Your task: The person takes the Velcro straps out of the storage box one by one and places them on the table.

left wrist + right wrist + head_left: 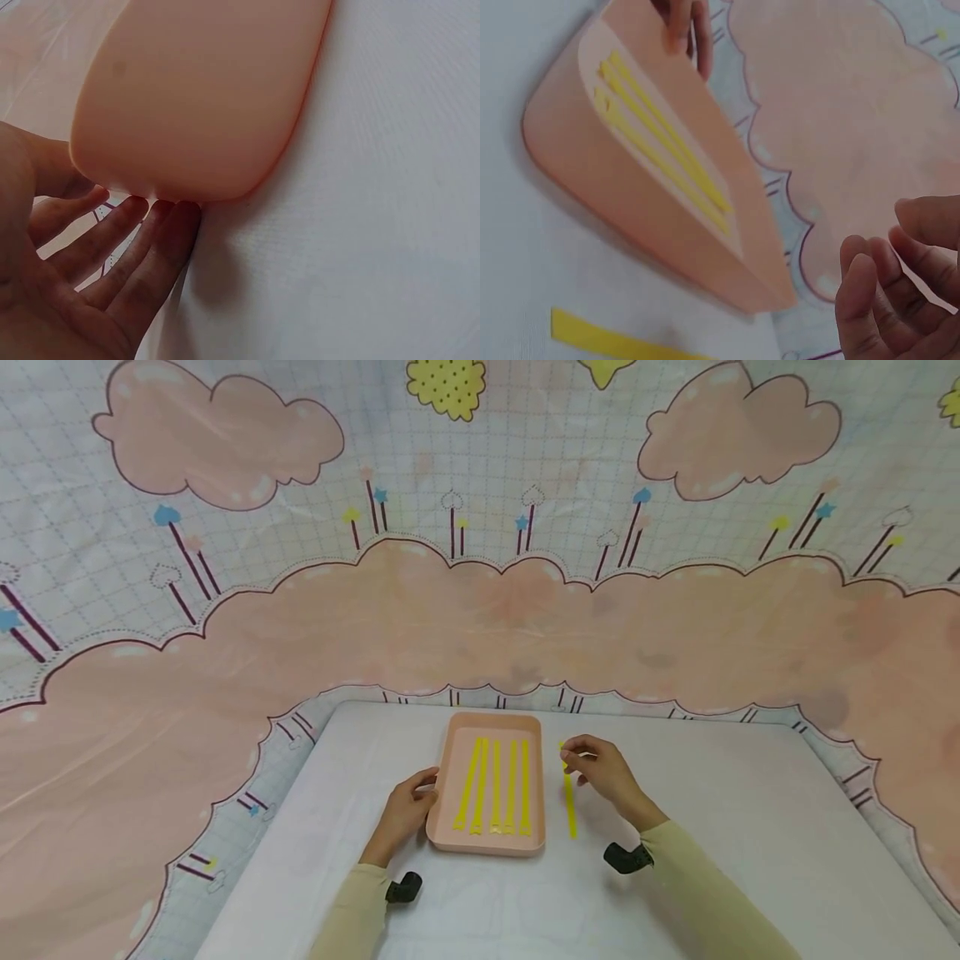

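A shallow peach-pink tray [487, 848] lies on the white table with several thin yellow strips [496, 785] side by side in it, their wider, notched ends toward the near edge. My left hand [405, 814] rests at the tray's left side. In the left wrist view, its extended fingertips [180, 217] touch the tray wall. To the right of the tray another yellow strip [570, 810] lies lengthwise on the table. Over its far half hovers my right hand [603, 770], fingers loosely bent. In the right wrist view nothing shows between thumb and fingers, and the strip [622, 346] lies below, apart from them.
The white tabletop [742, 827] extends on both sides of the tray. Behind it hangs a backdrop [480, 627] printed with pink clouds. A black wrist device [405, 887] is on the left sleeve, and another black device [628, 858] on the right.
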Motion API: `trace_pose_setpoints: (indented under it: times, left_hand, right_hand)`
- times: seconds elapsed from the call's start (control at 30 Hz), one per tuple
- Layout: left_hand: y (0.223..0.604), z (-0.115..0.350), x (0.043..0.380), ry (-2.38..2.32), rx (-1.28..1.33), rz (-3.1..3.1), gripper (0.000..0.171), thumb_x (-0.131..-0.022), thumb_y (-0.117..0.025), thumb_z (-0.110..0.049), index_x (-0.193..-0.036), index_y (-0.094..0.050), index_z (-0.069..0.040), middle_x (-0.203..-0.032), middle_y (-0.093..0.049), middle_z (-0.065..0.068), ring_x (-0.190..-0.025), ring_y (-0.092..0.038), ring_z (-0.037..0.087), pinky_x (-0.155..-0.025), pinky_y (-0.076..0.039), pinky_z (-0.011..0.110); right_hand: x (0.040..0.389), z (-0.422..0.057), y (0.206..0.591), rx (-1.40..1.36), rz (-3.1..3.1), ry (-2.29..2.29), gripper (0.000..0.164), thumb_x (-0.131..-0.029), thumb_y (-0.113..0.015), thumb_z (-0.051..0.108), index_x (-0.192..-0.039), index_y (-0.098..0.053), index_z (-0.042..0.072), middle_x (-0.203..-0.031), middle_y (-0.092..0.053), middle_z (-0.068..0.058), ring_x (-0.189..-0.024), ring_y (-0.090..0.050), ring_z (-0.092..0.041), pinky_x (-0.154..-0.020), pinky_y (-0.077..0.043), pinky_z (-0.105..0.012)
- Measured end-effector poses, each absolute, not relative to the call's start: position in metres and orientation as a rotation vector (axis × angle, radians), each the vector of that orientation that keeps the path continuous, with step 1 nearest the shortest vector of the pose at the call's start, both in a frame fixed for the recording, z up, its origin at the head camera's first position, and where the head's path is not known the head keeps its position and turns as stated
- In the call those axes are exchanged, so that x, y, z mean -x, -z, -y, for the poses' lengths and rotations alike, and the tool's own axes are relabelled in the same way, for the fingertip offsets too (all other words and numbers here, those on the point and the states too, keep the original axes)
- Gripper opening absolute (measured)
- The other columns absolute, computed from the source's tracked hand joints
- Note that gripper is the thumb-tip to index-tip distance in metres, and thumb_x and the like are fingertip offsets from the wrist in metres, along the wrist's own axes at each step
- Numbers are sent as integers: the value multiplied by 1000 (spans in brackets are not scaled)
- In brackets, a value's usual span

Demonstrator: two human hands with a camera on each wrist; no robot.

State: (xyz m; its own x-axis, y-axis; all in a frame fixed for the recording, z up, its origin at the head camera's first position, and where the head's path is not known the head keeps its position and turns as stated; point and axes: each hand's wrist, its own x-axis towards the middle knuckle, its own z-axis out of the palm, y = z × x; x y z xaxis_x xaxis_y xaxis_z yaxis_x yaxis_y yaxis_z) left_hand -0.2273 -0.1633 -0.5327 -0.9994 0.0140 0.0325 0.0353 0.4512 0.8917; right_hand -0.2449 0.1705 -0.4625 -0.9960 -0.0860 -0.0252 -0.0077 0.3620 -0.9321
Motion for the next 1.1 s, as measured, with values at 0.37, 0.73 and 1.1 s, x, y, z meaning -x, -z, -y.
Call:
trace_pose_setpoints:
  times: [0.37, 0.73, 1.1]
  left_hand:
    - [532, 164, 226, 1627, 27, 2677, 42, -95, -59, -6, -137, -57, -7, -130, -62, 20, -109, -66, 32, -81, -57, 36]
    - [530, 163, 225, 1674, 16, 2662, 44, -94, -58, -5, -138, -55, -6, -131, -61, 21, -106, -66, 30, -77, -57, 32]
    - [528, 163, 224, 1674, 8, 2668, 44, -94, -58, -4, -138, -55, -6, -130, -62, 20, -103, -66, 28, -78, -56, 31]
  right_hand:
    - [230, -148, 450, 238, -2504, 1789, 24, -94, -65, 13, -115, -62, 3, -103, -65, -14, -76, -64, -14, -62, -53, -28]
    - [224, -120, 460, 408, -2477, 1759, 22, -93, -66, 12, -114, -62, 4, -102, -66, -14, -86, -66, -30, -63, -55, -36]
    - [222, -95, 457, 564, -2452, 1670, 28, -93, -68, 18, -116, -62, 3, -112, -64, -14, -93, -63, -22, -65, -56, -35]
